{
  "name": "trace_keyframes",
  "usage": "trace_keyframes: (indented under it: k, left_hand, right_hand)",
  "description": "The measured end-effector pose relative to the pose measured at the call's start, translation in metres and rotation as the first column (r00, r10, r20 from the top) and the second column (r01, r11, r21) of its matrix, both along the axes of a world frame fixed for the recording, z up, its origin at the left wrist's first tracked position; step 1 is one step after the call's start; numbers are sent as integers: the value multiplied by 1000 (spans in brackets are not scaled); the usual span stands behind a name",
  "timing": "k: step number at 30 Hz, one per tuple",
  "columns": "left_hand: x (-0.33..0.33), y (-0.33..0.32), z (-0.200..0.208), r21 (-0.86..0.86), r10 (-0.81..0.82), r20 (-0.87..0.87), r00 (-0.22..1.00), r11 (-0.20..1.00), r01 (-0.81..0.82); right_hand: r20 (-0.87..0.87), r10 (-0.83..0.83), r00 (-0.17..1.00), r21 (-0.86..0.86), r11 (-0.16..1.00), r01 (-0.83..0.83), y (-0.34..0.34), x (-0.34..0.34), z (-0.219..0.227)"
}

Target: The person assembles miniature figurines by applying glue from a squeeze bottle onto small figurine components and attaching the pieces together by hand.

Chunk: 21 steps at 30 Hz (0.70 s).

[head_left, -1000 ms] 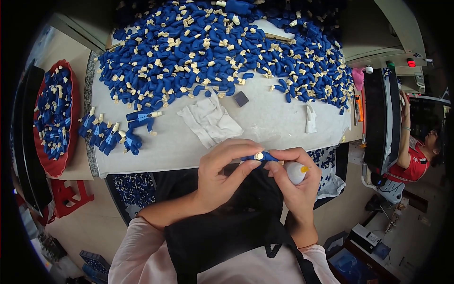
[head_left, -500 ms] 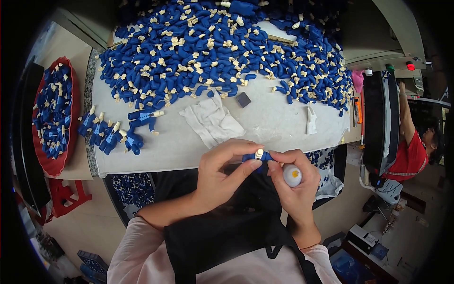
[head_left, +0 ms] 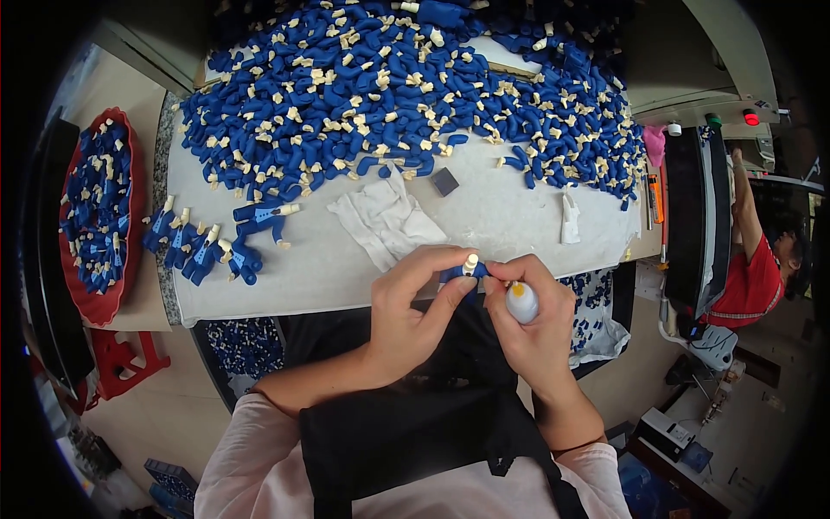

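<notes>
My left hand (head_left: 411, 316) is closed, its thumb and index finger pinching a small blue figurine torso (head_left: 451, 273) with a cream neck peg. Against the torso's right side press the thumb and index fingertips of my right hand (head_left: 540, 333). That hand also grips a small white squeeze bottle (head_left: 521, 304) with a yellow spot at its upper end. Whether a separate arm piece sits between the right fingertips is too hidden to tell. Just beyond my hands, a crumpled white cloth (head_left: 389, 221) lies on the white-covered table (head_left: 298, 268).
Loose blue arms with cream hands form a large pile (head_left: 380, 104) at the back. Several assembled torsos (head_left: 203, 246) lie at the left, near a red basket (head_left: 130, 259) of more. A dark block (head_left: 444, 182) and an orange cutter (head_left: 655, 201) lie farther off. A person in red (head_left: 743, 281) is at the right.
Both hands have shifted slightly away from my body with the torso. My right hand has moved a little left, and the bottle in it has tilted.
</notes>
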<state>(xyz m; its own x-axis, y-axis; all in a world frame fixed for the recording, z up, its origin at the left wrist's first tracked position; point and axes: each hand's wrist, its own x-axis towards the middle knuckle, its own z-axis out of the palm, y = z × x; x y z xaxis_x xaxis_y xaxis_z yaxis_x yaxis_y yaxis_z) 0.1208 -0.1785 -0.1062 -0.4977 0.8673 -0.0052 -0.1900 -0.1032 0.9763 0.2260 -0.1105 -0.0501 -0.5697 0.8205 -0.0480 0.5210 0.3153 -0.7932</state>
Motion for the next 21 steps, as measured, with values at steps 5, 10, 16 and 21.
trace_keyframes:
  k: [5, 10, 16, 21]
  left_hand:
    - [0, 2, -1, -28, 16, -31, 999, 999, -17]
    - [0, 4, 0, -34, 47, -49, 998, 998, -48]
    - [-2, 2, -3, -30, -44, -145, 989, 999, 40]
    - [-1, 4, -2, -20, -14, -214, 977, 1000, 10]
  right_hand:
    - [13, -15, 1000, -34, 999, 15, 3, -4, -2]
    - [4, -13, 1000, -32, 999, 13, 4, -6, -3]
    - [-26, -33, 999, -46, 998, 31, 4, -5, -9]
    - [-51, -51, 997, -24, 998, 50, 1, -5, -12]
